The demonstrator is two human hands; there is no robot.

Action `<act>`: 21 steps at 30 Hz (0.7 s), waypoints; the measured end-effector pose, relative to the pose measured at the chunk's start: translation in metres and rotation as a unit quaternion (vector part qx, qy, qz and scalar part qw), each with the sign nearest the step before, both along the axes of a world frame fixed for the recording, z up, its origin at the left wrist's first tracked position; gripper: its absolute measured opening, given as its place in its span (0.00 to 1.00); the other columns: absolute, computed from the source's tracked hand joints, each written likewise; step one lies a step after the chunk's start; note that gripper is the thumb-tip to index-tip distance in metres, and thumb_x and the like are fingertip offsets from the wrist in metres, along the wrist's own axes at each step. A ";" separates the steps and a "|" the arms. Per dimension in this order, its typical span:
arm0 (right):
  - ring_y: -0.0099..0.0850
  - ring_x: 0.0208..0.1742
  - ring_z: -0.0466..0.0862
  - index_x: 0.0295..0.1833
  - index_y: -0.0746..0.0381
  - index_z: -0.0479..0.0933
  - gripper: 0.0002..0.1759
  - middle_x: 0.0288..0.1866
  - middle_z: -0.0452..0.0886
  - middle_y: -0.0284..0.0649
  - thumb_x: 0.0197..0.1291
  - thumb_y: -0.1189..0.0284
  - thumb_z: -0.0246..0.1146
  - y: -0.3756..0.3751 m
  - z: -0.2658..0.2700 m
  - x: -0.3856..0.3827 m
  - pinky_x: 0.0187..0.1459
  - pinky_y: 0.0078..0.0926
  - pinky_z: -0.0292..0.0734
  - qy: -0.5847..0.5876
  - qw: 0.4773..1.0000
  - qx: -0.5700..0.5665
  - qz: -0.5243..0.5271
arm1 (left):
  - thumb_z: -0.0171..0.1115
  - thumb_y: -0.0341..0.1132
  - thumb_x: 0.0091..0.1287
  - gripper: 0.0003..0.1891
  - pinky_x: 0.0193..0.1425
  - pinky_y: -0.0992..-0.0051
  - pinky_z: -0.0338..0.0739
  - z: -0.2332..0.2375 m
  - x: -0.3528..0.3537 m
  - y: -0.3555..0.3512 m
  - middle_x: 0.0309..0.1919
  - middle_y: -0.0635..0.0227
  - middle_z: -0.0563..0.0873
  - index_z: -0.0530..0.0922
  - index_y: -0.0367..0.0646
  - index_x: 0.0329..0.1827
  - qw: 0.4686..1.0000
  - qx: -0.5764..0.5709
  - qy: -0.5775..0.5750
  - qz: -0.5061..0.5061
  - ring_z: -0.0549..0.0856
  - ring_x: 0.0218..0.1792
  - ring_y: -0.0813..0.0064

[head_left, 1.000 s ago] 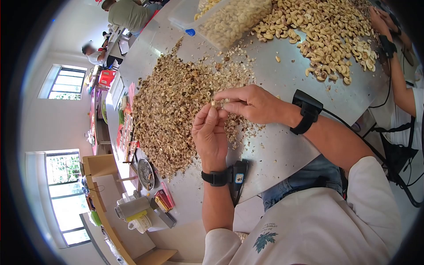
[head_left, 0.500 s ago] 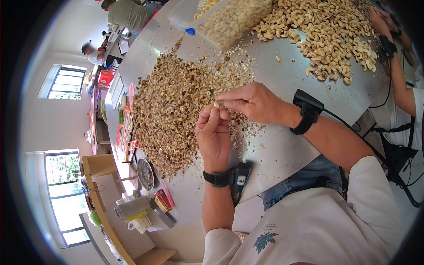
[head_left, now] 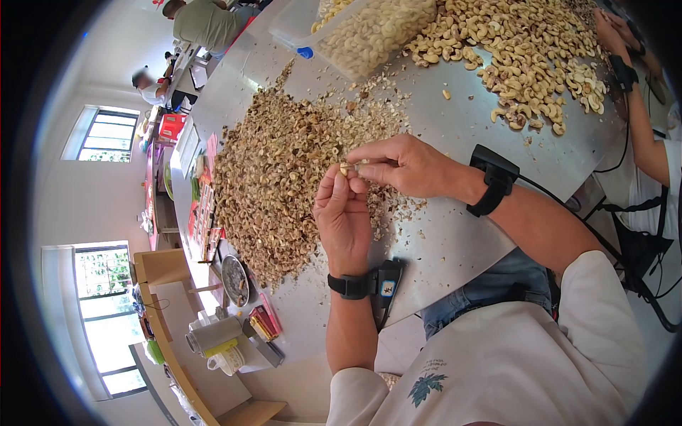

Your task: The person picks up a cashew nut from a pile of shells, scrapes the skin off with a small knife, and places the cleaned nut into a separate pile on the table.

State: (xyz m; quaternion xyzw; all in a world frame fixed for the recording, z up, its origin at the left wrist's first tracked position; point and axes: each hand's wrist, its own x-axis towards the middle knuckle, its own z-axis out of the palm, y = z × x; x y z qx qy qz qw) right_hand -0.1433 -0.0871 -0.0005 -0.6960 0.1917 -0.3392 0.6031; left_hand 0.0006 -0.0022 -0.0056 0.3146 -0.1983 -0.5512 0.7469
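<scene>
My left hand point(head_left: 346, 216) is closed, holding a pale cashew nut point(head_left: 344, 170) upright between thumb and fingertips. My right hand point(head_left: 408, 167) comes in from the right, thumb and forefinger pinched together right beside the nut. Something small and greyish shows at the right fingertips, too small to name. Both hands are above the near edge of a large heap of brown cashew skins and bits point(head_left: 273, 170) on the metal table point(head_left: 455, 259).
A clear plastic tub of cashews point(head_left: 376, 35) stands at the far side, beside a big pile of cashews point(head_left: 518, 64). A co-worker's arm point(head_left: 643, 128) is at the right. A round metal bowl point(head_left: 235, 280) and a mug point(head_left: 226, 361) are at the left. Cables run from my wristbands.
The cashew and my left fingertips have shifted slightly left and tilted. My right fingertips have drawn a little apart from the nut, showing more of the greyish thing.
</scene>
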 end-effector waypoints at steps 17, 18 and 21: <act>0.11 0.19 0.67 0.54 0.61 0.80 0.14 0.23 0.79 0.26 0.62 0.75 0.61 0.002 0.008 -0.002 0.19 0.11 0.60 -0.064 0.983 0.163 0.046 | 0.56 0.22 0.67 0.10 0.46 0.78 0.79 0.003 0.000 0.000 0.39 0.58 0.84 0.78 0.33 0.50 1.000 -0.020 -0.008 -0.021 0.82 0.36 0.75; 0.11 0.19 0.67 0.54 0.61 0.80 0.14 0.23 0.78 0.26 0.62 0.75 0.61 0.002 0.008 -0.002 0.19 0.12 0.61 -0.064 0.984 0.163 0.046 | 0.56 0.23 0.67 0.10 0.46 0.78 0.79 0.003 0.000 0.000 0.39 0.58 0.84 0.78 0.33 0.50 1.000 -0.020 -0.006 -0.021 0.82 0.36 0.75; 0.12 0.19 0.68 0.54 0.63 0.80 0.14 0.22 0.77 0.27 0.63 0.75 0.60 0.003 0.007 -0.001 0.19 0.12 0.61 -0.070 0.978 0.192 0.048 | 0.56 0.23 0.67 0.11 0.47 0.78 0.78 0.001 0.002 0.001 0.39 0.59 0.84 0.77 0.33 0.51 0.999 -0.025 -0.012 -0.022 0.81 0.36 0.76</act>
